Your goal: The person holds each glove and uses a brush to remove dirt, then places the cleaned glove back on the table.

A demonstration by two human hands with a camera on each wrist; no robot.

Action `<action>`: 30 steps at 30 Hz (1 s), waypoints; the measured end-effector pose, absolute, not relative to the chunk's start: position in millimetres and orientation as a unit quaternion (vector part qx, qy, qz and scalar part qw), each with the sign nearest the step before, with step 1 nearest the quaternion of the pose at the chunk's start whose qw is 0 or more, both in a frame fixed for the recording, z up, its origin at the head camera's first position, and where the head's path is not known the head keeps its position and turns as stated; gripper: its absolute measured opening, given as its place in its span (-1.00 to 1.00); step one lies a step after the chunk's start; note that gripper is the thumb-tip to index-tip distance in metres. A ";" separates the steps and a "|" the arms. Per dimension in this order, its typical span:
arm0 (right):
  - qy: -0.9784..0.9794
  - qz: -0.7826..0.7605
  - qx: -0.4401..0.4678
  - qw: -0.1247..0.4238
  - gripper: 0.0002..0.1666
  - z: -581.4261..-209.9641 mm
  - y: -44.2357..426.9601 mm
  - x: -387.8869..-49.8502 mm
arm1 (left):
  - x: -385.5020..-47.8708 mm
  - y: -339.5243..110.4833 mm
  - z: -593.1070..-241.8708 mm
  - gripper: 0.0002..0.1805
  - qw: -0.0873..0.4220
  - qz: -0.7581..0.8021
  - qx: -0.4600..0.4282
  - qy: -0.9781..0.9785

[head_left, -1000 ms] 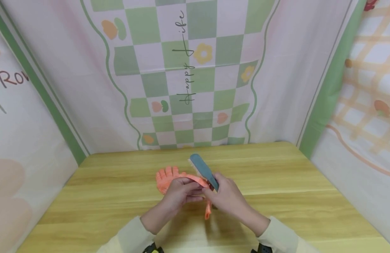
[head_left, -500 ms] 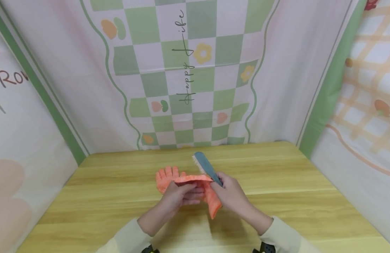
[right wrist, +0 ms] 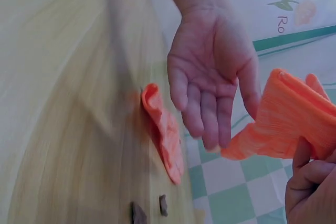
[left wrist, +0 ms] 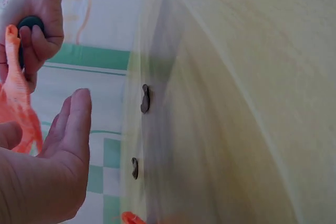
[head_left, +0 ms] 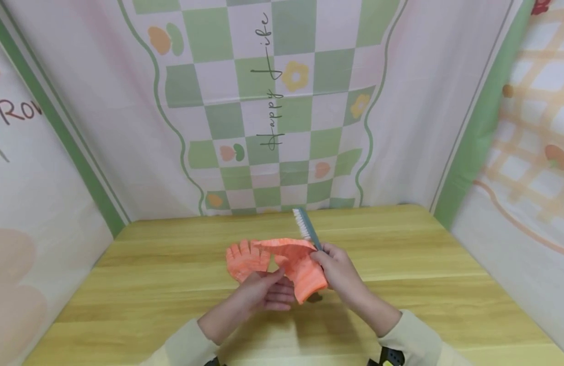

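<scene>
In my right hand (head_left: 343, 269) are a blue-handled brush (head_left: 307, 226) with white bristles and an orange knitted glove (head_left: 304, 267). The thumb pinches the glove's cuff end while the brush handle lies in the grip, bristle end upward. My left hand (head_left: 268, 292) is just left of the glove, its palm turned up and fingers straight; the right wrist view shows the left hand (right wrist: 212, 72) holding nothing, thumb close to the glove. A second orange glove (head_left: 245, 262) lies flat on the table beyond my left hand, partly covered by it.
Small dark brown lumps (left wrist: 145, 99) lie on the wooden table (head_left: 401, 244); one brown lump (head_left: 315, 297) shows beneath the held glove. A green-and-white checkered curtain (head_left: 263, 101) hangs behind the table's far edge, with printed cloths at both sides.
My right hand has moved slightly right, and the brush stands more upright. The held glove has lifted and spread out, coming away from my left hand, whose palm now shows.
</scene>
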State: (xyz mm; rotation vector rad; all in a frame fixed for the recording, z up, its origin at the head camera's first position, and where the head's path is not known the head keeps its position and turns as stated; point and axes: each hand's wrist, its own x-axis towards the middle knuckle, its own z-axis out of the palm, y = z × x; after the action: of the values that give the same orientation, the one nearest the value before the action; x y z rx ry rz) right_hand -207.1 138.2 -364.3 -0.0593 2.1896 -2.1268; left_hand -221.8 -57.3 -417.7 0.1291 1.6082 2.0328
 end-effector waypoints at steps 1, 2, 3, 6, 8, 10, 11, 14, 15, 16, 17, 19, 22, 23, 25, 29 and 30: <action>0.705 -0.707 -0.018 0.051 -0.74 -364.4 138.0 -207.1 | -221.5 -56.3 -417.5 -0.50 0.270 0.762 0.048 0.586; 0.697 -0.715 -0.016 0.055 -0.74 -364.6 137.8 -207.0 | -221.4 -55.5 -417.2 -0.49 0.271 0.770 0.048 0.576; 0.688 -0.723 -0.015 0.059 -0.74 -364.8 137.7 -206.8 | -221.2 -54.9 -416.6 -0.49 0.273 0.779 0.050 0.563; 0.663 -0.745 -0.019 0.075 -0.71 -366.6 137.5 -206.1 | -221.1 -53.7 -414.5 -0.49 0.272 0.801 0.066 0.529; 0.653 -0.753 -0.022 0.080 -0.70 -368.0 137.7 -205.4 | -221.6 -53.1 -413.2 -0.53 0.270 0.814 0.076 0.508; 0.644 -0.761 -0.021 0.083 -0.72 -369.6 137.8 -205.0 | -221.9 -52.6 -411.8 -0.59 0.266 0.825 0.085 0.491; 0.640 -0.764 -0.020 0.083 -0.74 -370.2 137.7 -204.8 | -222.0 -52.4 -411.2 -0.63 0.262 0.830 0.087 0.485; 0.633 -0.770 -0.007 0.083 -0.84 -372.2 137.0 -204.6 | -221.6 -51.8 -409.8 -0.71 0.251 0.840 0.084 0.473; 0.631 -0.771 -0.002 0.083 -0.86 -372.7 136.7 -204.6 | -221.4 -51.9 -409.5 -0.72 0.247 0.841 0.082 0.474; 0.630 -0.772 0.004 0.083 -0.86 -373.3 136.3 -204.6 | -221.2 -52.1 -409.1 -0.72 0.243 0.843 0.078 0.473; 0.631 -0.771 0.006 0.083 -0.85 -373.9 136.0 -204.7 | -221.1 -52.5 -408.9 -0.71 0.239 0.843 0.076 0.475; 0.635 -0.768 0.013 0.082 -0.82 -375.2 135.9 -204.8 | -221.0 -53.5 -408.6 -0.67 0.233 0.844 0.071 0.479; 0.635 -0.768 0.023 0.079 -0.80 -377.7 135.3 -204.7 | -221.7 -54.9 -408.1 -0.64 0.224 0.845 0.067 0.480; 0.632 -0.770 0.024 0.079 -0.81 -378.5 135.1 -204.7 | -222.1 -55.3 -408.1 -0.65 0.220 0.847 0.066 0.480; 0.627 -0.774 0.028 0.080 -0.82 -380.2 134.4 -204.6 | -223.0 -55.8 -408.0 -0.69 0.213 0.851 0.063 0.476; 0.617 -0.782 0.016 0.088 -0.85 -382.7 134.5 -204.7 | -224.2 -56.8 -406.5 -0.78 0.200 0.857 0.061 0.472; 0.618 -0.781 0.015 0.090 -0.85 -383.2 134.8 -204.8 | -224.4 -57.0 -406.0 -0.80 0.198 0.857 0.061 0.471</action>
State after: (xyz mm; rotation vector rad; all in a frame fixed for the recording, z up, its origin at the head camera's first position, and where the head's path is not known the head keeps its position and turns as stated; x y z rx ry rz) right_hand -204.8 134.8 -383.2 0.0454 1.8361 -2.3219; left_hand -224.4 -57.0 -406.0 0.1695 1.3186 2.3983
